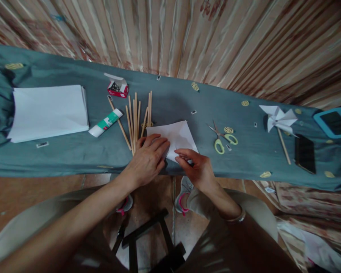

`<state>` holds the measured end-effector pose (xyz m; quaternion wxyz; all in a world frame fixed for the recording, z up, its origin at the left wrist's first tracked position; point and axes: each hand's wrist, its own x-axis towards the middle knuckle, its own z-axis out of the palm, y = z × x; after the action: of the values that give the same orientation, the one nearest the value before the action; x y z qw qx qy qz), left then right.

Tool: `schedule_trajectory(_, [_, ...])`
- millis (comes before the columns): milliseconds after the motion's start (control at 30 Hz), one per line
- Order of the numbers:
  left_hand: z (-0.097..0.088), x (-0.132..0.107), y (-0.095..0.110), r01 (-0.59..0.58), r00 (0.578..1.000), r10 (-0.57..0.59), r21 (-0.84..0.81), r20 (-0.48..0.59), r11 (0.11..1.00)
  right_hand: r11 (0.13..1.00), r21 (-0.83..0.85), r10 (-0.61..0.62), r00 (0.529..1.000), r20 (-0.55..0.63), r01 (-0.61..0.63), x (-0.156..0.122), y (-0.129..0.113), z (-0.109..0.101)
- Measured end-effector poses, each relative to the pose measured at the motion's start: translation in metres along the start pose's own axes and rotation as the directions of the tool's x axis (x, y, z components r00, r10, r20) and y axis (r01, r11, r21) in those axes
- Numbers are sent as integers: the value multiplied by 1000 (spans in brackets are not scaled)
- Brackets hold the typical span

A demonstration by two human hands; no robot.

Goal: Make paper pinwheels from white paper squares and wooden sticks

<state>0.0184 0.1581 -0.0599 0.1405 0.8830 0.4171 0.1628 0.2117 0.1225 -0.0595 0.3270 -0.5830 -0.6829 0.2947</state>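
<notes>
A square sheet of white paper (182,132) lies flat near the front edge of the cloth-covered table. My left hand (149,153) rests on its left part, fingers stretched out and pressing down. Over the lower right of the sheet, my right hand (194,163) has thumb and fingers closed in a pinch, tips close to the paper. Whatever sits in that pinch is too small to make out. Just left of the paper, several thin wooden sticks (135,117) lie bunched, their lower ends partly hidden behind my left hand.
Left are a paper stack (49,112), a green-and-white tube (105,123) and an open red box (118,88) of small metal items. On the right are scissors (221,137), a white paper pinwheel (278,119), a black phone (305,153) and a blue-framed device (335,122).
</notes>
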Motion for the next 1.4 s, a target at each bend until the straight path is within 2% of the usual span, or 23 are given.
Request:
schedule_trajectory(700, [-1, -1, 1, -8, 1000, 8, 11, 10, 1000, 999, -13, 41, 999, -29, -42, 2, -2, 3])
schedule_trajectory(1400, [0, -2, 4, 8, 1000, -8, 24, 27, 1000, 999, -6, 48, 999, 11, -48, 6, -1, 1])
